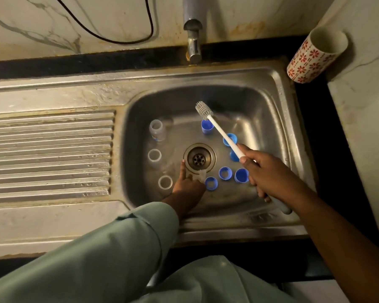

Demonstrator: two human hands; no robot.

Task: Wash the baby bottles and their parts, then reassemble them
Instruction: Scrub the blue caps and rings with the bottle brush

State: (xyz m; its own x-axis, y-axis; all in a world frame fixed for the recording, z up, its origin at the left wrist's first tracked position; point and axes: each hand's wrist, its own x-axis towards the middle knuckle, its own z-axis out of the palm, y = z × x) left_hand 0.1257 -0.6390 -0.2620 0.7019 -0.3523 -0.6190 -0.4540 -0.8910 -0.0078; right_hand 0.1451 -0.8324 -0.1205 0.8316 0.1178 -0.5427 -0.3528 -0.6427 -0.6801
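Note:
Several clear baby bottles stand upright in the steel sink: one with a shoulder at the left, two seen as open rings below it. Blue caps and collars lie right of the drain, such as a cap, a collar and a collar. My left hand pinches a clear nipple just below the drain. My right hand grips a white bottle brush, its bristle head raised over the basin.
The tap stands behind the sink at top centre. A ribbed drainboard lies to the left. A white cup with red flowers stands on the dark counter at the right. A black cable hangs on the wall.

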